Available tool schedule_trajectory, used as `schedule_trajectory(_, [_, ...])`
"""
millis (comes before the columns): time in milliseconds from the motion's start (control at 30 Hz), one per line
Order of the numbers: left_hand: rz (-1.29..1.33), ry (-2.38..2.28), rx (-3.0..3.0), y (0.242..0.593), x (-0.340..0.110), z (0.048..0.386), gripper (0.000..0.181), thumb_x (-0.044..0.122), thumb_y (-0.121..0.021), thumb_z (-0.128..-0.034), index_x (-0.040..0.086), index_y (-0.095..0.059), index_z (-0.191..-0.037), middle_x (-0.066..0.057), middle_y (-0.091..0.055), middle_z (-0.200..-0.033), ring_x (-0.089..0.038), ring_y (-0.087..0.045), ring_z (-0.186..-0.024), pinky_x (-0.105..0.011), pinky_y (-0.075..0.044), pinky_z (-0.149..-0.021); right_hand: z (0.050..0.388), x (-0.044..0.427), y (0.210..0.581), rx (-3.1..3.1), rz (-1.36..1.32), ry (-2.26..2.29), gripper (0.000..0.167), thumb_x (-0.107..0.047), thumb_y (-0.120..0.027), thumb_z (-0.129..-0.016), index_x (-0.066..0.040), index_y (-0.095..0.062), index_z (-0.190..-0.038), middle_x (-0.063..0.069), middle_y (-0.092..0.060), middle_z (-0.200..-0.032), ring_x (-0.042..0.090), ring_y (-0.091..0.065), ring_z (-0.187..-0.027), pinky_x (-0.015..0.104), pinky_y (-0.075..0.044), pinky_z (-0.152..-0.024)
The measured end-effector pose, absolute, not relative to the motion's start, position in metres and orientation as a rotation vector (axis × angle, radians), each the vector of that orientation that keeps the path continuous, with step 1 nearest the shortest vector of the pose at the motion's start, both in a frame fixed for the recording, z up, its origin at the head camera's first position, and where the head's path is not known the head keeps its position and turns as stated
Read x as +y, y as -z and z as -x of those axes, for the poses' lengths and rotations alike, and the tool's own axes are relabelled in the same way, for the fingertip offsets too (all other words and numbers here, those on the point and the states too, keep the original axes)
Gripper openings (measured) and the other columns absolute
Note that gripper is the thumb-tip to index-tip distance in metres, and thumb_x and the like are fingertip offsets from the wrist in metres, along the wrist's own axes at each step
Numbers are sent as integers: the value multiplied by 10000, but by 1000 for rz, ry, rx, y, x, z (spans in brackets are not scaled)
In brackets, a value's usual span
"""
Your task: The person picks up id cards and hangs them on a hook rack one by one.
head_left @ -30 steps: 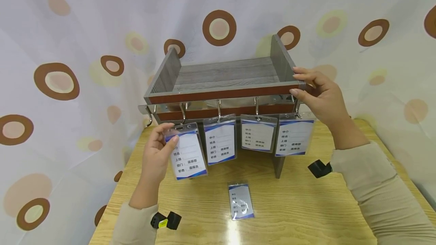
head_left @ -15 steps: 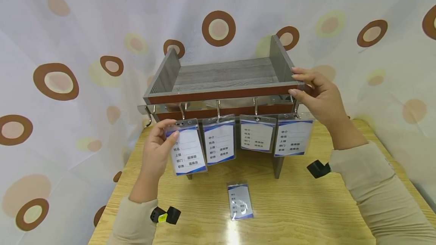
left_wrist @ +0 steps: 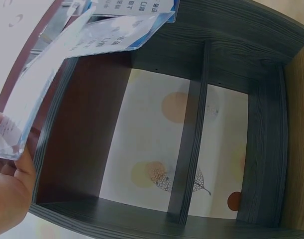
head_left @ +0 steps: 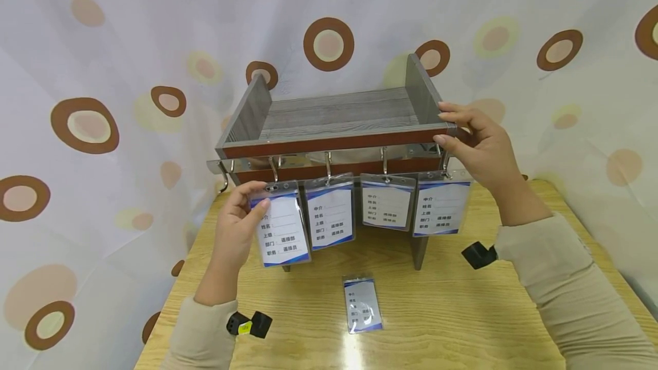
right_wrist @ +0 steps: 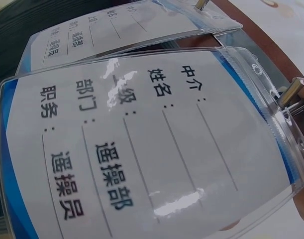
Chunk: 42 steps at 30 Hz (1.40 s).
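My left hand (head_left: 232, 236) pinches a clear badge holder (head_left: 283, 227) at its upper left, thumb in front. Its slotted top edge is right by the tip of the second hook (head_left: 273, 169); whether the hook passes through the slot I cannot tell. In the left wrist view the held badge holder (left_wrist: 40, 94) is seen edge-on. At the right front corner of the grey wooden shelf (head_left: 339, 106), my right hand (head_left: 480, 144) grips the board. Three badge holders hang to the right, among them the rightmost one (head_left: 443, 207), large in the right wrist view.
Another badge holder (head_left: 362, 305) lies flat on the wooden table (head_left: 437, 313) before the shelf. The leftmost hook (head_left: 223, 176) on the metal rail bears nothing. A patterned cloth (head_left: 154, 27) stands behind and at the sides.
My left hand has raised the held badge holder slightly, bringing its top edge up to the second hook, and it now hangs straighter. The right hand keeps its grip on the shelf corner.
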<state>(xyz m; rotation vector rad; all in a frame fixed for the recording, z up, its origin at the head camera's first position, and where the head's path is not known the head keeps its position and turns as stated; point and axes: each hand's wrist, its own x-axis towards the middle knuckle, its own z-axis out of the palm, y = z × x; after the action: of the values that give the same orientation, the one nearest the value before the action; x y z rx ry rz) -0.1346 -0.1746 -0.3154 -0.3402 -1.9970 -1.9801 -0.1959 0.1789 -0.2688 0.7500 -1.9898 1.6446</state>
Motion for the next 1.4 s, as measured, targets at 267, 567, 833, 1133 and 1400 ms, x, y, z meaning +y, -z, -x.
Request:
schedule_trajectory(267, [263, 1942, -2027, 315, -172, 135, 218, -43, -502, -835, 64, -536, -1022, 5, -538, -840, -123, -483, -688, -205, -438, -555, 196, 179, 269, -2016, -741, -1595, 305, 115, -543, -778, 56, -543, -1078, 34, -480, -1214, 153, -408, -1132, 176, -359, -871])
schedule_trajectory(567, [230, 1847, -2076, 317, -172, 137, 224, -11, -525, -835, -5, -516, -1059, -15, -527, -811, -134, -486, -665, -216, -445, -542, 196, 179, 269, -2019, -745, -1597, 307, 113, -539, -782, 59, -539, -1085, 35, -475, -1222, 150, -406, -1136, 173, -362, -866])
schedule_trajectory(833, [285, 1843, -2024, 320, -173, 140, 205, -26, -540, -820, 12, -540, -1021, -18, -538, -809, -129, -480, -653, -206, -438, -530, 196, 179, 270, -1989, -770, -1624, 305, 129, -529, -780, 63, -543, -1077, 45, -474, -1222, 152, -408, -1136, 168, -369, -855])
schedule_trajectory(1133, [399, 1805, -1982, 324, -174, 144, 209, -10, -545, -821, -47, -513, -1024, 12, -557, -802, -113, -501, -634, -204, -443, -524, 194, 180, 270, -1918, -805, -1723, 303, 140, -522, -778, 62, -552, -1069, 66, -476, -1217, 152, -420, -1122, 161, -370, -849])
schedule_trajectory(1400, [461, 1773, -1963, 329, -177, 149, 219, -40, -542, -813, -85, -491, -1022, 35, -565, -813, -101, -512, -643, -202, -445, -524, 196, 179, 271, -1932, -793, -1715, 302, 137, -523, -779, 64, -547, -1070, 62, -473, -1221, 157, -408, -1137, 162, -368, -850])
